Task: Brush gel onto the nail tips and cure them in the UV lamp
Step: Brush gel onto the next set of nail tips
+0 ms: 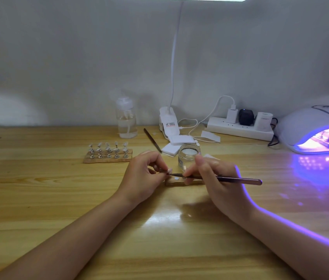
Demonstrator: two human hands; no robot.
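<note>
My left hand (146,174) pinches a small nail tip (169,170) on its metal stand, just above a wooden holder strip (176,181). My right hand (217,178) grips a dark gel brush (238,179), its tip touching the nail tip. An open glass gel jar (188,158) stands right behind both hands. The UV lamp (317,130) at the far right glows purple, with nail tip stands inside. A wooden rack (108,155) with several nail tips on stands sits to the left.
A clear pump bottle (126,120), a second brush (152,140), white pads (176,143), a clip lamp base (168,122) and a power strip (240,128) with plugs line the back of the wooden table (58,199).
</note>
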